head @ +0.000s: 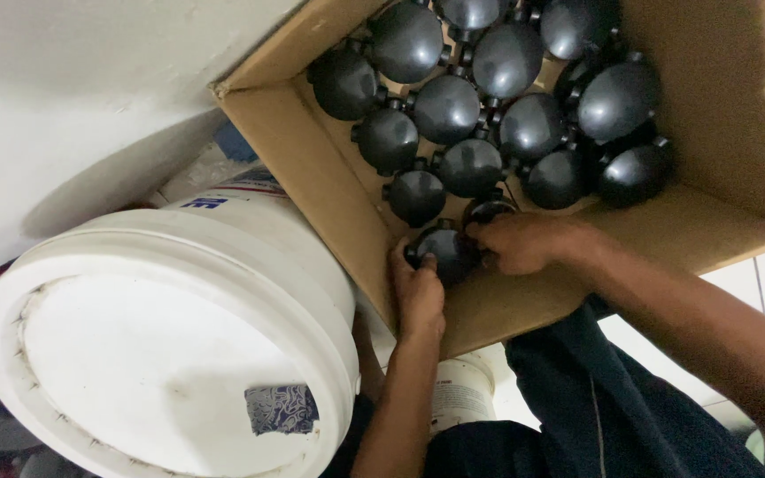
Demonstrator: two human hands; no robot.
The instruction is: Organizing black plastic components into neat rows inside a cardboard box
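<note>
An open cardboard box [710, 106] holds several black round domed fittings [446, 108] packed side by side. Both my hands reach into its near corner. My left hand [418, 288] and my right hand [524, 243] grip the same black round fitting [446, 250] from either side, low in the box against the near wall. Another dark round fitting [489, 211] sits just above my right hand's fingers.
A large white plastic bucket with a closed lid [161, 354] stands to the left, touching the box. A smaller white container [462, 389] shows below the box. My dark trousers [595, 416] fill the lower middle. A white wall [73, 80] lies behind.
</note>
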